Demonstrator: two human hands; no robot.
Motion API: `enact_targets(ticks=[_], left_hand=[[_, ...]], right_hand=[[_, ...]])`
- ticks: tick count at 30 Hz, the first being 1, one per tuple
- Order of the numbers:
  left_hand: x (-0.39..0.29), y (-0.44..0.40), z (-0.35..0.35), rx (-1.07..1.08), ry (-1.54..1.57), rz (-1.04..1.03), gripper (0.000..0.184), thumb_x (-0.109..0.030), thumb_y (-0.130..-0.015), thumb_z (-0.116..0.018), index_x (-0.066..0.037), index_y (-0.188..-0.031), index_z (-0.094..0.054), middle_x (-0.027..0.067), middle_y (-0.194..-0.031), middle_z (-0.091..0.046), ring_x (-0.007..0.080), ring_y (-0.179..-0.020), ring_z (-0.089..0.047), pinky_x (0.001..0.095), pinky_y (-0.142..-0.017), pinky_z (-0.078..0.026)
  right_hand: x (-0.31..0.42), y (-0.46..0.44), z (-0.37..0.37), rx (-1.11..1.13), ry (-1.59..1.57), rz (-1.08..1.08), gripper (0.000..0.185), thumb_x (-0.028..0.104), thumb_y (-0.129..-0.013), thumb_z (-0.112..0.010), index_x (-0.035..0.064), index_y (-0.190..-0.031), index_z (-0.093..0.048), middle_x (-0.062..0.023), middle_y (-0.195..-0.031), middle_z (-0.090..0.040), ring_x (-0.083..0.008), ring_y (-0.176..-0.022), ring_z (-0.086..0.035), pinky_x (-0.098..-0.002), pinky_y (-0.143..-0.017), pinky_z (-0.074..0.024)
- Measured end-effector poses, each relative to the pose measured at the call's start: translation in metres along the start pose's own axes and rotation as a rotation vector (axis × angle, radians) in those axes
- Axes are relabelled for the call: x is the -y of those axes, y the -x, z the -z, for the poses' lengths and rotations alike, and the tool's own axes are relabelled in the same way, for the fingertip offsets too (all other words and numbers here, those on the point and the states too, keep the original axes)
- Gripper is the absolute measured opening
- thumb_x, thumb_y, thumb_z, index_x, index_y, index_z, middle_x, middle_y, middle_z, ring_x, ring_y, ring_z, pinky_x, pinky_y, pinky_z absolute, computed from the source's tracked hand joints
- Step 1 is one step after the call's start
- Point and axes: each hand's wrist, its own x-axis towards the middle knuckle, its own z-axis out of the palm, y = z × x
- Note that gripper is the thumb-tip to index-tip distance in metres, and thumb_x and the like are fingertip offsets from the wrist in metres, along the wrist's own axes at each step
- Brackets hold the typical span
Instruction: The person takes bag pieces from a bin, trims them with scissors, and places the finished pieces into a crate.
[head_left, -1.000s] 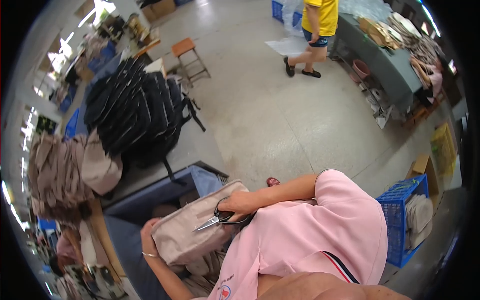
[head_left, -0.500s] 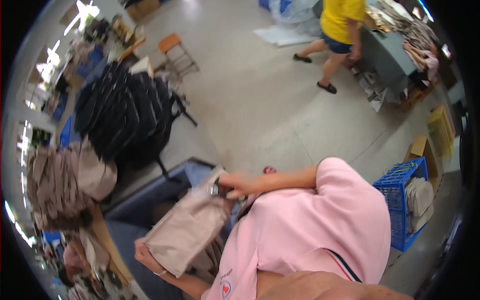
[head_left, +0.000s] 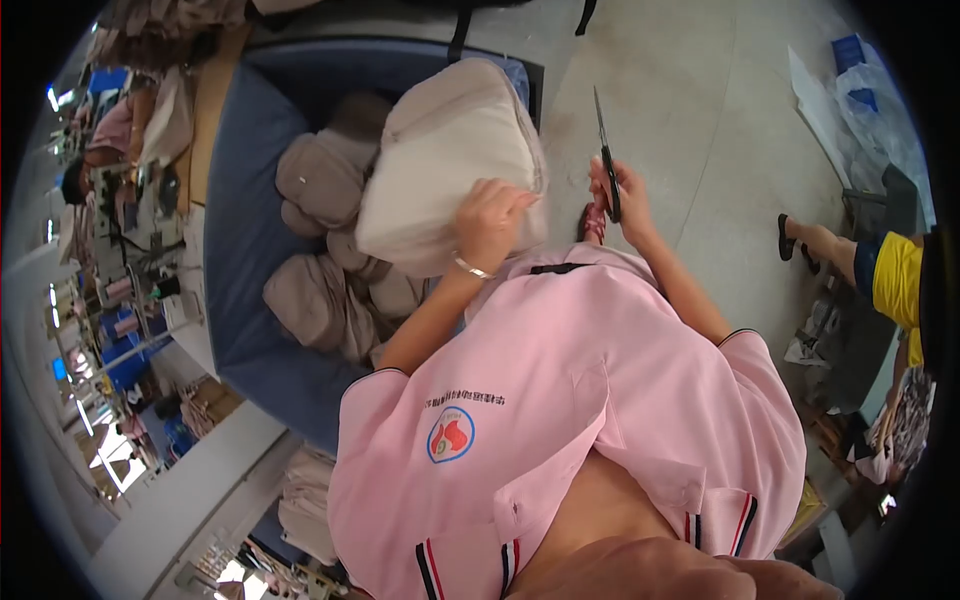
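The left hand (head_left: 488, 222) holds a boxy cream cloth bag (head_left: 430, 150), not let go yet; the right hand (head_left: 628, 203) holds black-handled metal scissors (head_left: 613, 186). Brown cloth bundles (head_left: 310, 185) lie in a blue bin (head_left: 235, 240).

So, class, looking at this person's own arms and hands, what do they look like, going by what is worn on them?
Short pink sleeves with a thin dark edge cover the upper arms. The left hand has no glove, and a thin, silver-coloured bracelet circles its wrist. The right hand has no glove either, and no bracelet shows there.
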Motion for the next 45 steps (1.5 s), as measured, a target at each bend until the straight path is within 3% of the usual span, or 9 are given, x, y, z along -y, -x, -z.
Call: enact_targets(ticks=[6, 9, 12, 16, 18, 21, 24, 31, 45], left_hand=[[0.019, 0.036, -0.042, 0.138, 0.137, 0.168, 0.012, -0.017, -0.079, -0.069, -0.008, -0.073, -0.064, 0.0051, -0.077, -0.059, 0.0253, -0.074, -0.057, 0.0377, -0.065, -0.046], [0.022, 0.038, -0.054, 0.331, 0.112, 0.178, 0.01, -0.017, -0.08, -0.067, -0.007, -0.079, -0.068, 0.0068, -0.083, -0.063, 0.0247, -0.075, -0.06, 0.0371, -0.066, -0.048], [0.041, 0.031, -0.045, 0.194, 0.087, 0.11, 0.01, -0.017, -0.081, -0.066, -0.007, -0.081, -0.068, 0.0068, -0.089, -0.064, 0.0257, -0.084, -0.06, 0.0396, -0.076, -0.047], [0.106, 0.03, -0.004, -0.231, -0.218, 0.412, 0.015, -0.018, -0.08, -0.067, -0.007, -0.09, -0.069, 0.012, -0.103, -0.064, 0.0298, -0.102, -0.055, 0.0435, -0.094, -0.038], [0.139, 0.041, 0.028, -0.42, -0.394, 0.436, 0.021, -0.019, -0.079, -0.068, -0.006, -0.095, -0.068, 0.0167, -0.107, -0.063, 0.0322, -0.1, -0.056, 0.0426, -0.092, -0.04], [0.197, 0.086, 0.04, -0.464, -0.222, 0.845, 0.025, -0.018, -0.08, -0.071, -0.001, -0.099, -0.068, 0.015, -0.105, -0.065, 0.0275, -0.097, -0.059, 0.0386, -0.088, -0.045], [0.197, 0.096, 0.037, -0.589, 0.654, 1.268, 0.028, -0.016, -0.084, -0.071, 0.004, -0.102, -0.066, 0.0115, -0.101, -0.067, 0.0204, -0.092, -0.062, 0.0322, -0.082, -0.049], [0.177, 0.096, 0.038, -0.787, 1.212, 1.235, 0.02, -0.016, -0.09, -0.066, 0.004, -0.094, -0.067, 0.0072, -0.089, -0.068, 0.0153, -0.077, -0.062, 0.0287, -0.069, -0.051], [0.148, 0.087, 0.044, -0.707, 1.022, 1.204, 0.018, -0.015, -0.088, -0.067, -0.001, -0.098, -0.066, 0.0042, -0.084, -0.068, 0.0121, -0.068, -0.063, 0.0257, -0.061, -0.051]], right_hand=[[-0.012, -0.023, -0.039, 0.099, -0.052, -0.129, 0.047, 0.045, -0.087, -0.066, -0.0005, -0.097, -0.059, -0.0067, -0.076, -0.059, -0.0114, -0.059, -0.058, -0.0248, -0.052, -0.0494], [-0.039, -0.039, -0.042, 0.053, 0.212, 0.05, 0.037, 0.036, -0.085, -0.069, 0.0007, -0.092, -0.061, -0.0017, -0.069, -0.058, -0.009, -0.061, -0.054, -0.0243, -0.054, -0.0444], [-0.053, -0.054, -0.042, -0.038, 0.316, 0.106, 0.038, 0.032, -0.078, -0.075, -0.0013, -0.088, -0.061, -0.0009, -0.062, -0.055, -0.0098, -0.059, -0.047, -0.0274, -0.055, -0.0407], [-0.047, -0.072, -0.04, -0.067, 0.369, 0.164, 0.045, 0.034, -0.071, -0.081, -0.0021, -0.087, -0.059, -0.0047, -0.066, -0.055, -0.0136, -0.06, -0.047, -0.0307, -0.056, -0.0407], [-0.038, -0.084, -0.042, -0.066, 0.475, 0.232, 0.046, 0.034, -0.07, -0.082, -0.0022, -0.087, -0.058, -0.0062, -0.067, -0.055, -0.0156, -0.061, -0.048, -0.0315, -0.057, -0.041], [-0.055, -0.121, -0.041, -0.038, 0.471, 0.294, 0.047, 0.031, -0.068, -0.082, -0.0031, -0.089, -0.058, -0.0096, -0.069, -0.056, -0.0185, -0.064, -0.051, -0.0334, -0.06, -0.0426], [-0.059, -0.134, -0.048, -0.052, 0.503, 0.284, 0.035, 0.018, -0.072, -0.075, -0.0031, -0.094, -0.059, -0.0083, -0.072, -0.059, -0.0181, -0.067, -0.056, -0.0329, -0.064, -0.0452], [-0.089, -0.137, -0.035, -0.081, 0.425, 0.076, 0.019, 0.008, -0.078, -0.068, -0.0002, -0.094, -0.061, -0.0012, -0.076, -0.061, -0.0106, -0.066, -0.054, -0.0255, -0.062, -0.0431], [-0.093, -0.125, -0.031, -0.034, 0.312, -0.057, 0.009, 0.003, -0.084, -0.061, 0.0016, -0.093, -0.062, 0.0009, -0.075, -0.06, -0.0077, -0.063, -0.05, -0.0262, -0.054, -0.0387]])
